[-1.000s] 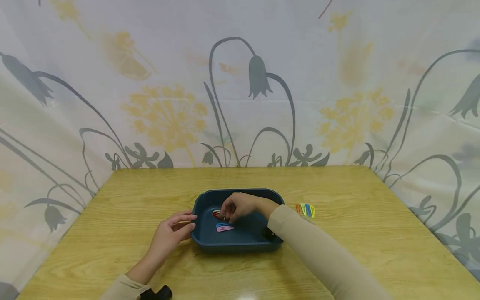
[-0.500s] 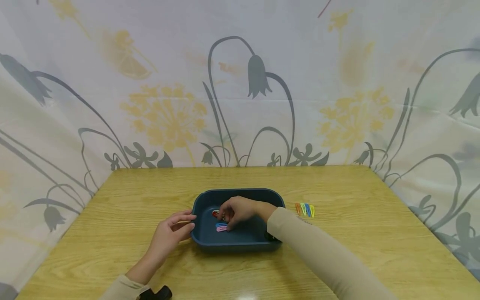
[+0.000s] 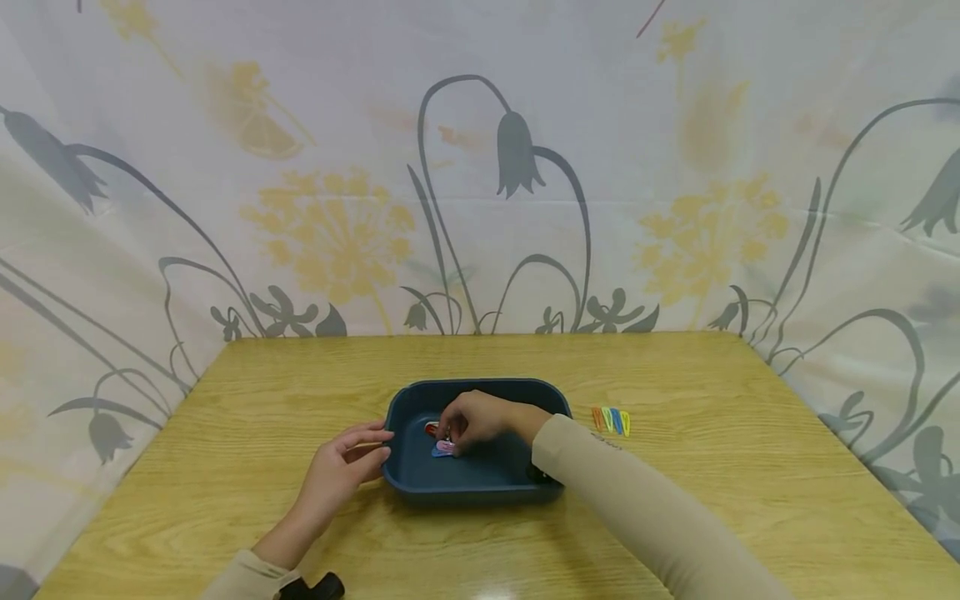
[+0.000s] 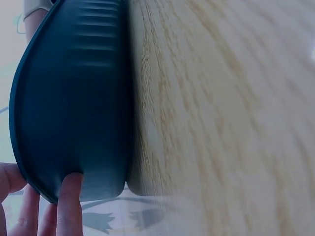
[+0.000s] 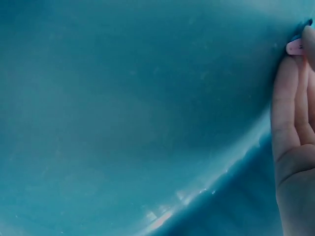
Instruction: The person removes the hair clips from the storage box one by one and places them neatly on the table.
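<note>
Head: blue tray [image 3: 487, 493] sits on the tabletop [image 3: 300, 392]. Right hand [image 3: 480, 417] reaches in over the far right part, fingertips at the pink clip [image 3: 446, 446], left half of the tray. Blue clip [image 3: 437, 454] lies against it, near side; red clip [image 3: 431, 428] a bit farther back, partly hidden by fingers. Four-clip row [image 3: 616, 421] on the tabletop, right of tray. Left hand [image 3: 348, 458] at tray's left rim, relaxed, fingertips touching.

Left wrist: same hand's fingertips rest on rim and outer wall. Reads as steadying, not lifting.

Right wrist: thumb and finger pinch pink clip; blue just behind.

Step, my read: handling pink clip beside blue. Next move calls for a light pinch, blue undisturbed, tray steady. Can't tell if pink's being placed or picked.
</note>
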`<state>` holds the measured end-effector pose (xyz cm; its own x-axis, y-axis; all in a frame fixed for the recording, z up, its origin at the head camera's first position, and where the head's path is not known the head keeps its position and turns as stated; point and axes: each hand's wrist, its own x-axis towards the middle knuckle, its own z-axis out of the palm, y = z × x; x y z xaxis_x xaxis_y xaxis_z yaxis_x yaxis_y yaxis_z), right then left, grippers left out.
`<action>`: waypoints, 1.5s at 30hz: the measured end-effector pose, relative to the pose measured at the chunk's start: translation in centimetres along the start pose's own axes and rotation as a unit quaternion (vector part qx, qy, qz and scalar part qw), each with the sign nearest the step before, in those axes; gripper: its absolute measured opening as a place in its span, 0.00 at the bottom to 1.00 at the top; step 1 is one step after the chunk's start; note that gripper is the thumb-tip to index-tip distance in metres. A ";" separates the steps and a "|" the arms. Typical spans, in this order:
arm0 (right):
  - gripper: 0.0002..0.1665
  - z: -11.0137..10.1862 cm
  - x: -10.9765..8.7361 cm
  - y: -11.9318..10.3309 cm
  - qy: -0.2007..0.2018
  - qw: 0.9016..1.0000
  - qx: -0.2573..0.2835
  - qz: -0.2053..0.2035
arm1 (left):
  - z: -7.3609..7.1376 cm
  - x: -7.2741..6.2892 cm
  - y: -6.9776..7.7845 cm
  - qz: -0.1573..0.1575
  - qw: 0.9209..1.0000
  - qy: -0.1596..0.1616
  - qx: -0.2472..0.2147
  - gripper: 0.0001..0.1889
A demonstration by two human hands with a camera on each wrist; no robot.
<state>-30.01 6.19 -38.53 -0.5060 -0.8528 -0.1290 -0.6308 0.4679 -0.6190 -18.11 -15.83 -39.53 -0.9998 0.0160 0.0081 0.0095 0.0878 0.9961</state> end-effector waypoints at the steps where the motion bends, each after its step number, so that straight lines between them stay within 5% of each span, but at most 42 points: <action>1: 0.12 -0.1 0.0 0.0 0.003 1.000 -0.003 0.001 | 0.0 0.0 0.0 -0.001 1.000 0.000 0.001 0.14; 12: 0.11 -1.6 -1.2 -1.4 0.078 0.996 0.051 0.008 | 0.0 -0.2 0.3 -0.004 1.000 0.005 0.004 0.15; 30: 0.15 -4.9 -4.3 -1.6 0.222 0.965 0.139 0.003 | 0.1 -0.1 0.0 -0.003 1.000 0.000 -0.004 0.15; 45: 0.15 -6.9 -7.9 -0.9 0.270 0.947 0.173 0.022 | 0.0 0.0 -0.5 0.021 1.000 0.003 0.013 0.14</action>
<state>-29.50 14.10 -31.63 -0.8133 -0.5475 0.1972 -0.4196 0.3169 -0.8506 -18.08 -15.89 -40.04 -0.9986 0.0137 0.0510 0.0522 0.1135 0.9922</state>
